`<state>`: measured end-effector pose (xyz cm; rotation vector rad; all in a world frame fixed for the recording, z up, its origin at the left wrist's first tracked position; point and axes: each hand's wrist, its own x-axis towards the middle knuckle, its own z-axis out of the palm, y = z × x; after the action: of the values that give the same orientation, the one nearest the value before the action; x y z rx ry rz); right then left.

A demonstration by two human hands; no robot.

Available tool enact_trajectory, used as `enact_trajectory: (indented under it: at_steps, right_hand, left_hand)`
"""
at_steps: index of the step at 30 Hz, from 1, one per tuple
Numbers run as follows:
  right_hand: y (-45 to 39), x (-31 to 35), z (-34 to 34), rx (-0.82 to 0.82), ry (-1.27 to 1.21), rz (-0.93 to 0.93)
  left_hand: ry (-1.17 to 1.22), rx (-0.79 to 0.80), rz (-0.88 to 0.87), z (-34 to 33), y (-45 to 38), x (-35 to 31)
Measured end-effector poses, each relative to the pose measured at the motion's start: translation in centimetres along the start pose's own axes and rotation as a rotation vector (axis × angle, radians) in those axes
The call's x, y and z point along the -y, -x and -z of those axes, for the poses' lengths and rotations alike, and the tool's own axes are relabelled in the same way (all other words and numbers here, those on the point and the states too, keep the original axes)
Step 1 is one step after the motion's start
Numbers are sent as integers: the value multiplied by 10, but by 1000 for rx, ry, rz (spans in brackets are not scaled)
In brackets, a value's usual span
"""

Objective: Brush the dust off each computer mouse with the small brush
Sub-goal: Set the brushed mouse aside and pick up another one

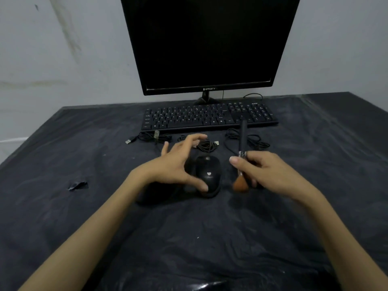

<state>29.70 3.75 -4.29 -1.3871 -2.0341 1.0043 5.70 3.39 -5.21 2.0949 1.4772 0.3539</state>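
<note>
A black computer mouse [209, 175] with a small pale logo lies on the dark table cover [84, 217], in front of the keyboard. My left hand [174, 164] hovers at its left side with fingers spread. Its thumb tip rests by the mouse's near left edge, and the fingers arch above without gripping. My right hand [266, 169], just right of the mouse, holds the small brush [242, 139]. The brush's black handle points up and away, and its orange bristles [240, 184] hang down beside the mouse, blurred. Dark shapes under both hands could be other mice; I cannot tell.
A black keyboard [210, 117] and a dark monitor [210, 43] stand at the back. Three coiled cable bundles [206, 144] with USB plugs lie between keyboard and hands. A small tear [78, 185] marks the cover at the left. A pale wall stands behind.
</note>
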Motion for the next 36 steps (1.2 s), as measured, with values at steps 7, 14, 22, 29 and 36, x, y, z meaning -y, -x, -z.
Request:
enact_trajectory:
  at_steps: [7, 14, 22, 29, 36]
  right_hand:
    - [-15, 20, -27, 107, 276, 172]
    - [-30, 44, -54, 120, 276, 326]
    - [-21, 8, -42, -259, 193, 32]
    - [-3, 11, -80, -146, 298, -126]
    - [-3, 11, -79, -150, 286, -123]
  left_hand:
    - [225, -378, -180, 11, 17, 3]
    - [930, -368, -28, -14, 24, -9]
    - [1054, -731, 14, 19, 22, 5]
    - [934, -496, -58, -7, -8, -8]
    - [670, -624, -13, 12, -22, 4]
